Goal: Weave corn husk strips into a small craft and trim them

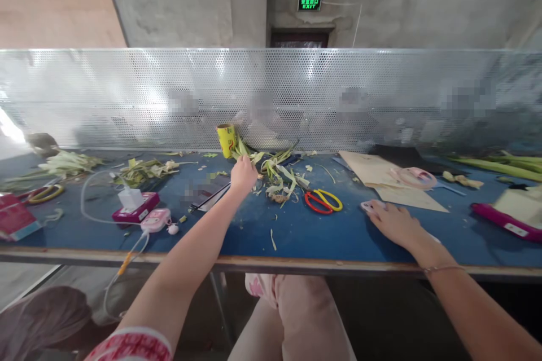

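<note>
My left hand (243, 174) reaches far forward over the blue table (322, 234), its fingers closed on green leaf strips (243, 149) that lie by a yellow cup (226, 138). More cut leaves and scraps (279, 177) are piled just to the right of it. My right hand (393, 223) rests flat on the table with fingers stretched out, touching a small pink object (367, 206). Red and yellow scissors (323, 201) lie between the two hands.
A perforated metal screen (271, 96) closes the table's far side. At the left are a pink tissue box (135, 206), a pink device with a cable (156, 220), leaf bundles (144, 169) and a second pair of scissors (44, 193). Cardboard sheets (381, 177), a pink ring-shaped item (412, 176) and long stalks (499, 166) lie at the right.
</note>
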The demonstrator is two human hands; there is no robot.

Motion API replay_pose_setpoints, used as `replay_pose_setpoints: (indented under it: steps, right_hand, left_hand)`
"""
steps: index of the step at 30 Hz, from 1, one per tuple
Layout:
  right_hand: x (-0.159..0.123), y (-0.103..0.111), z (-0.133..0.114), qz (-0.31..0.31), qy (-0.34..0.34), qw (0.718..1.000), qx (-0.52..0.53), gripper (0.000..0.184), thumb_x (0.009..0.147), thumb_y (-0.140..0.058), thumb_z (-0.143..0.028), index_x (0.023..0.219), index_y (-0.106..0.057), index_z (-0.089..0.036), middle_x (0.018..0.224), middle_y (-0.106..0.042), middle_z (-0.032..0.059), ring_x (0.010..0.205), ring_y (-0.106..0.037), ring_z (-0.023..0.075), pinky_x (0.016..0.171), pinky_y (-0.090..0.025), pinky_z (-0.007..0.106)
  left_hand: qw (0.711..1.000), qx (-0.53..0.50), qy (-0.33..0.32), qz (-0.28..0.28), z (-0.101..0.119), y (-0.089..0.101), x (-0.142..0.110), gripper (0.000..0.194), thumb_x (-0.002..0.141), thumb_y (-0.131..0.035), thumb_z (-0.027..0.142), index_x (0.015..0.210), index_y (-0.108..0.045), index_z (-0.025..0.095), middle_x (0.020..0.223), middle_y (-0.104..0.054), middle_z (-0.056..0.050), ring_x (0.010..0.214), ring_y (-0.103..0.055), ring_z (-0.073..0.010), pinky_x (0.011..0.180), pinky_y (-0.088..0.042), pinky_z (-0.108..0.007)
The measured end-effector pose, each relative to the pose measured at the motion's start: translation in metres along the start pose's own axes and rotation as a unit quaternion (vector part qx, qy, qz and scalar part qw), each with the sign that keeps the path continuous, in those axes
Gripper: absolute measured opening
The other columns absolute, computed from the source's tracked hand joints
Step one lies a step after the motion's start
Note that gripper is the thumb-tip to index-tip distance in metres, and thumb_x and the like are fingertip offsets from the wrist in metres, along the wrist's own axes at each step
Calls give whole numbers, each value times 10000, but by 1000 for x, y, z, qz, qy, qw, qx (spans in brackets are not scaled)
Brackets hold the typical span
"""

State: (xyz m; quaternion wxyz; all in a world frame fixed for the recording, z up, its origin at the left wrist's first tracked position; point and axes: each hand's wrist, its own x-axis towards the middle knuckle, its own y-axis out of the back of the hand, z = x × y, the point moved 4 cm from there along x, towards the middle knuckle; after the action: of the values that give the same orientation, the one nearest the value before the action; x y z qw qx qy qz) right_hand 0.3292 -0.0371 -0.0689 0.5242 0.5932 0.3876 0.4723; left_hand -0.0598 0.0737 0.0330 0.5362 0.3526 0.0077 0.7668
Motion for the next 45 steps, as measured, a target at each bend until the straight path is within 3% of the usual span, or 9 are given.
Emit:
replay_pose_setpoints:
  steps: [4,11,17,21,25,29,33,38,45]
  right_hand:
    - [-4,1,-3,16,2,1000,0,576,890,-190,-460,1345,-446,-216,1230,-546,194,1052,-527,398,819,-428,543]
    - [-5,5,-4,14,0,1000,-2,552,891,-232,-451,1341,-459,-225,1227,-560,187,1047,-536,402,804,-435,553]
    - [3,8,2,6,48,999,17,522,856,-369,-464,1309,-508,-245,1142,-614,181,1016,-574,402,768,-460,532]
    - [8,24,13,24,82,984,158,487,798,-482,-416,1224,-595,-207,1003,-684,142,958,-626,325,853,-464,452]
    - [-4,56,18,58,31,872,485,480,768,-525,-463,1185,-599,-236,1142,-659,92,940,-643,262,838,-507,388]
    - [-27,73,-11,22,24,611,791,526,814,-359,-573,1102,-616,-216,1076,-682,79,783,-664,210,693,-556,356]
    - [-44,73,-43,9,107,456,883,557,802,-370,-578,1124,-608,-191,1154,-654,79,889,-652,203,674,-565,312]
    - [-48,63,-53,-6,141,375,916,565,773,-426,-577,1162,-594,-203,1172,-645,63,877,-648,189,655,-565,296]
    - [-44,55,-49,-9,132,361,923,561,773,-430,-560,1172,-588,-198,1203,-634,65,915,-648,184,696,-568,296]
  left_hand:
    - [988,152,17,-32,-4,11,3,112,693,-580,71,722,-518,161,924,-601,-157,1100,-529,-371,993,-220,-525]
    - [981,154,99,-55,-17,12,6,162,631,-638,94,761,-558,149,1032,-601,-220,1116,-522,-423,945,-281,-561]
    - [934,311,77,-162,-11,6,4,278,779,-474,170,1043,-558,142,1150,-592,-212,1113,-556,-343,901,-393,-480]
    - [922,360,7,-144,-5,2,6,316,836,-366,174,1096,-541,125,1143,-610,-198,1091,-582,-289,915,-409,-433]
    - [921,367,-21,-132,-1,-1,11,349,879,-304,221,1116,-540,120,1168,-604,-207,1101,-578,-295,889,-427,-425]
    - [922,365,-35,-122,2,0,19,363,891,-297,250,1127,-543,126,1158,-616,-197,1088,-582,-300,869,-436,-414]
    - [928,354,-51,-104,4,4,22,368,896,-291,258,1129,-548,133,1150,-625,-191,1061,-594,-300,855,-441,-415]
    - [928,355,-49,-107,5,4,20,379,891,-287,255,1146,-539,132,1161,-619,-195,1071,-587,-325,841,-445,-421]
    - [930,347,-56,-111,3,2,21,385,894,-277,274,1131,-547,136,1164,-616,-190,1070,-586,-336,837,-450,-425]
